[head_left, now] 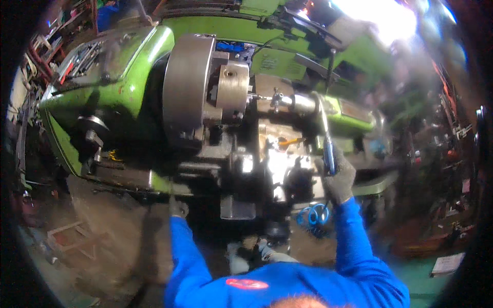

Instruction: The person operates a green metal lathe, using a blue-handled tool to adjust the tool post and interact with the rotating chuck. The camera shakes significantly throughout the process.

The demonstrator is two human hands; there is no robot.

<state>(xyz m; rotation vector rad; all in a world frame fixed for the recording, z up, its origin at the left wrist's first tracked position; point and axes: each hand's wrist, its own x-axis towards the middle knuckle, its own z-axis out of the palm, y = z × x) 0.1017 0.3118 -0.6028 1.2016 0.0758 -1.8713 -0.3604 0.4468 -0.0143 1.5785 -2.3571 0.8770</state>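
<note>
My right hand [341, 180], in a grey work glove, is closed round the blue handle of a long metal-shafted tool [328, 149]. The shaft points up to the tailstock's metal quill [305, 104]; whether it touches is unclear. My left hand [178, 208], also gloved, is low at the lathe's front edge, fingers curled; what they hold is too dark to make out. A large lathe chuck [186, 84] carries a round steel workpiece [233, 92] with a hole in its side. A slim bit [259, 96] in a drill chuck [277, 100] reaches the workpiece's right face.
The green headstock [126, 87] stands left, with loose tools [82, 61] on top. The green tailstock [349, 118] is at right. A yellow-handled item [290, 141] lies near the tool post. A blue coiled hose [313, 214] hangs below my right hand.
</note>
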